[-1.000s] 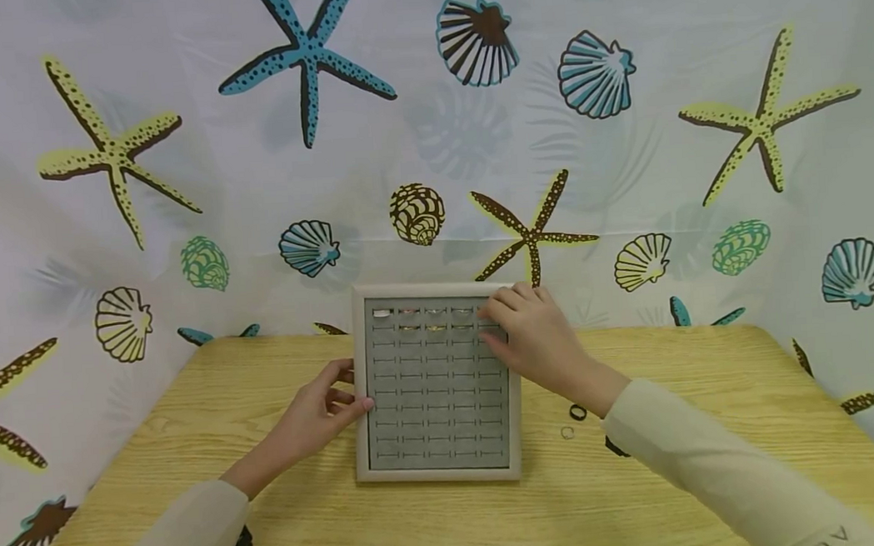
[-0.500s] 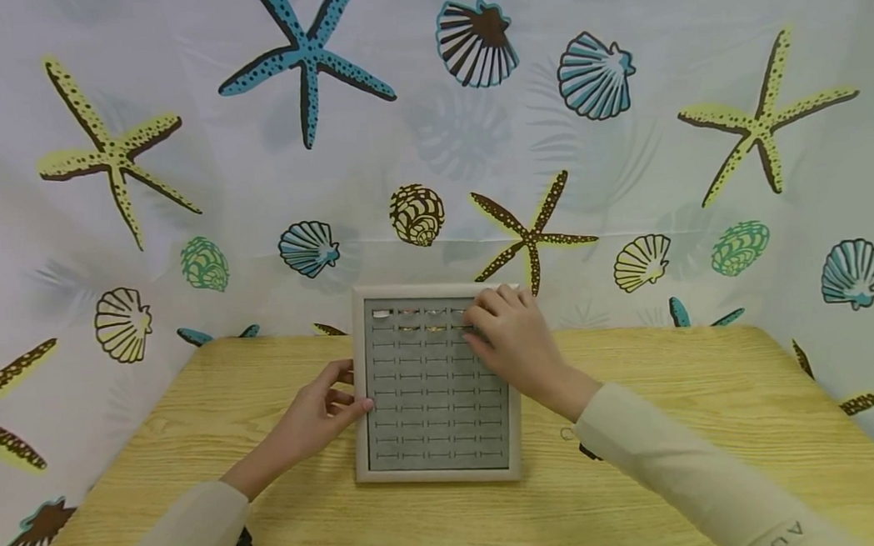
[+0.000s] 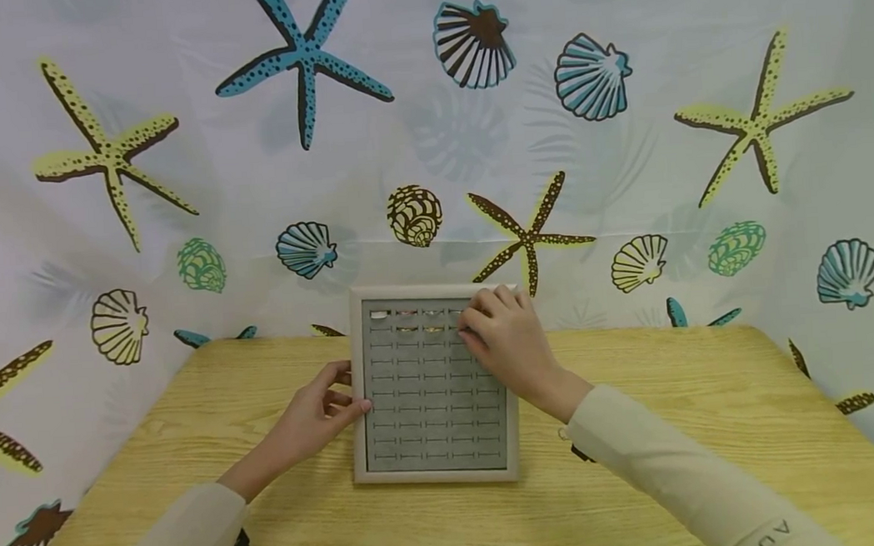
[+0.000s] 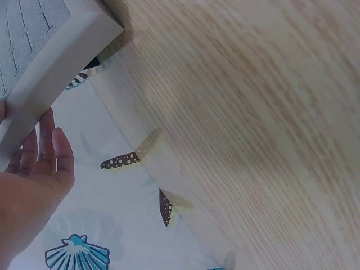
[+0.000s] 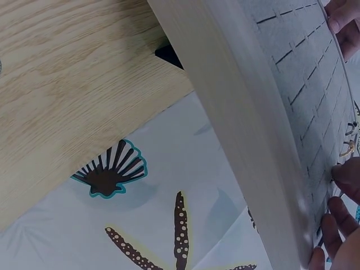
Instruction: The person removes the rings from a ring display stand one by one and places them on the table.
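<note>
A ring display board (image 3: 434, 390) with a pale frame and grey slotted padding stands tilted back on the table. My left hand (image 3: 318, 411) grips its left edge, thumb on the front, other fingers behind; the left wrist view shows those fingers (image 4: 46, 152) at the frame's underside. At the upper right of the board, my right hand (image 3: 512, 339) pinches a ring at a second-row slot, the ring mostly hidden by the fingertips. Several rings fill the top row, among them a white one (image 3: 379, 315). Gold rings (image 3: 433, 329) sit in the second row.
On the wooden table (image 3: 623, 370), a small ring (image 3: 564, 434) lies beside the right cuff, partly covered by it. A black support leg (image 5: 170, 56) props the board from behind. A white cloth (image 3: 251, 184) printed with starfish and shells hangs behind the table.
My right hand has moved left along the board, from its right edge to the fourth column. The forearm now covers the black ring on the table. My left hand keeps its grip.
</note>
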`<state>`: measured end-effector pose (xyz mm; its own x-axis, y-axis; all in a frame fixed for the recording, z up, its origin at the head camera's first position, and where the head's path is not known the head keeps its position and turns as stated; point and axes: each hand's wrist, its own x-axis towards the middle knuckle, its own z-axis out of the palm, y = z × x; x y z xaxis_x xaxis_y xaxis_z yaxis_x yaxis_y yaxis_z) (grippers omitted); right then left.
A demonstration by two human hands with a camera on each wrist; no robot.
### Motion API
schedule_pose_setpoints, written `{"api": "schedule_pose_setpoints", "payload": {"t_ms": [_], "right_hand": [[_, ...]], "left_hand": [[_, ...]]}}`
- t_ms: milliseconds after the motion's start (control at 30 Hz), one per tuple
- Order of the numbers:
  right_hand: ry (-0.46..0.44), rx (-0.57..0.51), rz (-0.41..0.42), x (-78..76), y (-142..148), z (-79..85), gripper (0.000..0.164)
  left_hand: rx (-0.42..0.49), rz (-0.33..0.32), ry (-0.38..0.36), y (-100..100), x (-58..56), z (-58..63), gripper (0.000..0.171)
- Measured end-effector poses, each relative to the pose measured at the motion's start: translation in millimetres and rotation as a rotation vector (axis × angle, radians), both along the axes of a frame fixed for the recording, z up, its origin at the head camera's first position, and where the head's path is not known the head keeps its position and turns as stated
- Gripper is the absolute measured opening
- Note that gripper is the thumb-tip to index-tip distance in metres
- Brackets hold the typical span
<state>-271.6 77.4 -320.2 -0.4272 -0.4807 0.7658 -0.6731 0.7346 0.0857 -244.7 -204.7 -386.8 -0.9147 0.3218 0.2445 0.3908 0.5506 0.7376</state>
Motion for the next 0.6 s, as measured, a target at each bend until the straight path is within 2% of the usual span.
{"api": "schedule_pose_setpoints", "payload": {"t_ms": [600], "right_hand": [[-0.003, -0.053, 0.044, -0.3, 0.8, 0.1, 0.008]], "left_hand": [[0.011, -0.009, -0.007, -0.7, 0.2, -0.7, 0.054]]}}
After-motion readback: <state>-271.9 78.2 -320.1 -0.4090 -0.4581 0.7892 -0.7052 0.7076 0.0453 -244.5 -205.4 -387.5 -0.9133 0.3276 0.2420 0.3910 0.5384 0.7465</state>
